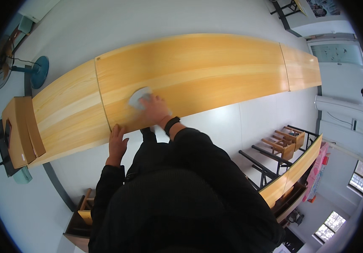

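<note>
A pale grey-white cloth (138, 96) lies on the long wooden tabletop (215, 63), near the seam toward its left end. My right hand (156, 109) is pressed over the cloth, its fingers partly blurred, and a dark band circles that wrist. The cloth's far and left parts stick out past my fingers; the rest is hidden under the hand. At the near edge of the table, close to the seam, my left hand (117, 143) rests its fingertips on the wood. Its fingers are stretched out and hold nothing.
A cardboard box (21, 130) stands on the table's left end, beside a black bag (5, 147). Past that end is a fan with a teal base (40, 71). Wooden stools (285, 143) and another table (293, 173) stand behind me at the right.
</note>
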Demonstrator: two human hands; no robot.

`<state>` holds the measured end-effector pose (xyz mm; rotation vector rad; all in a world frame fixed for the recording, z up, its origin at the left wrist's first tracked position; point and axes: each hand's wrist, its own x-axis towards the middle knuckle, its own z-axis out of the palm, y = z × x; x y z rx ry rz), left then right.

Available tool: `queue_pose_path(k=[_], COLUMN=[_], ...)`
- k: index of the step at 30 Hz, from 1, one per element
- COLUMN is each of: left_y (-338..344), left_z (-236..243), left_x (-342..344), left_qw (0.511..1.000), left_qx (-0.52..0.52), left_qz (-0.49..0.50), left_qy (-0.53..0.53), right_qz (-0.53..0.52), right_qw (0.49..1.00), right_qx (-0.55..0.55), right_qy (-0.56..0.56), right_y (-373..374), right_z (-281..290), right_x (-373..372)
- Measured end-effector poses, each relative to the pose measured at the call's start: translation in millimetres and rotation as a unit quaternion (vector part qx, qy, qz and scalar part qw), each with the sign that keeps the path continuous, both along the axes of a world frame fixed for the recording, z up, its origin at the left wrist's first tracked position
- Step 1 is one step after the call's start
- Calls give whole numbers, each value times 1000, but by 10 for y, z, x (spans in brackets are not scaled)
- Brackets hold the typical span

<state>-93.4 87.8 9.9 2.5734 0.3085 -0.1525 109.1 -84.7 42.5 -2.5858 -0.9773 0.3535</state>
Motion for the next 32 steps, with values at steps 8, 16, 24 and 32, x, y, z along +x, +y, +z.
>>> queue_pose_path(k=[8,16,24,32], left_y=[-245,-272,-264,29], left_z=[-91,-131,-42,10], left_x=[97,169,194,-244], left_qw=[996,987,992,993], left_qx=[33,64,38,-102], left_qz=[50,75,65,61], left_qy=[58,125,105,-19], right_qz=[-276,-517,-504,-345], right_qw=[956,850,862,937], right_qx=[-60,-88,-50,44], right_qy=[-80,-53,-26,45], right_y=[-2211,-3567,-3145,-1297], right_z=[-329,-219,-408,-343], right_x=[1230,1489,1053,-107])
